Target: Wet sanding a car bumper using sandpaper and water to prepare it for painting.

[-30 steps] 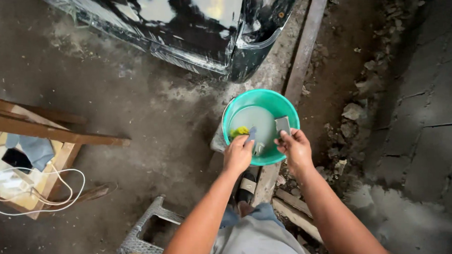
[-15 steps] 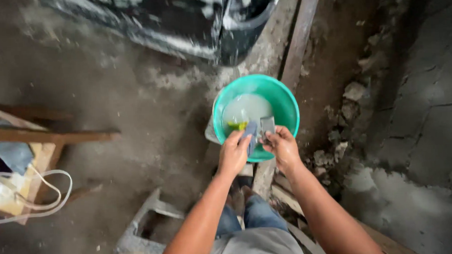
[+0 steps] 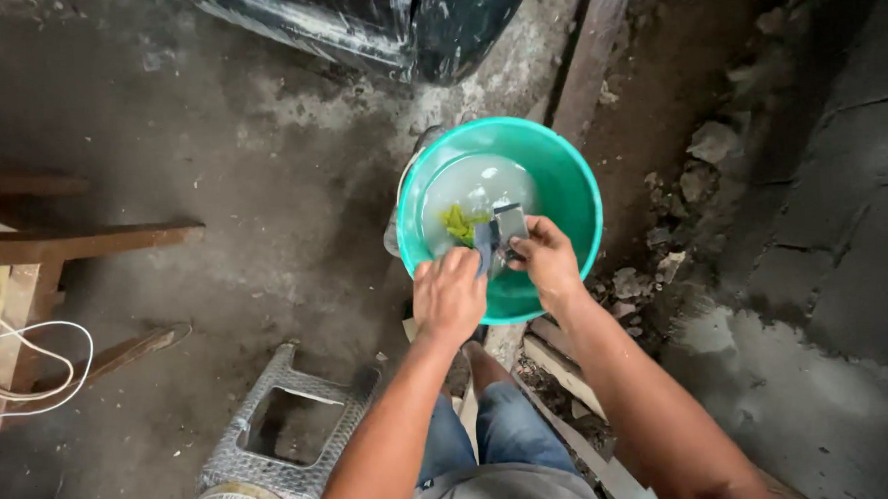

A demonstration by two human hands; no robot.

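A teal plastic basin [image 3: 570,191] with cloudy water sits on the dirty concrete floor in front of me. Something yellow-green [image 3: 456,223] lies in the water. Both my hands reach over the basin's near rim. My right hand [image 3: 548,264] pinches a small grey rectangular piece [image 3: 509,223] above the water. My left hand [image 3: 448,295] is closed on a dark blue-grey strip [image 3: 484,246] that touches that piece. What the strip is made of I cannot tell.
A dark car bumper [image 3: 397,25] stands behind the basin. Wooden planks [image 3: 595,57] run past it, with rubble [image 3: 702,162] to the right. A patterned plastic stool [image 3: 283,432] is at lower left, and a wooden frame [image 3: 60,243] with white cable [image 3: 35,362] at the left edge.
The view has moved closer to the basin. My hands have shifted slightly over the water and brought the grey piece and the dark strip together.
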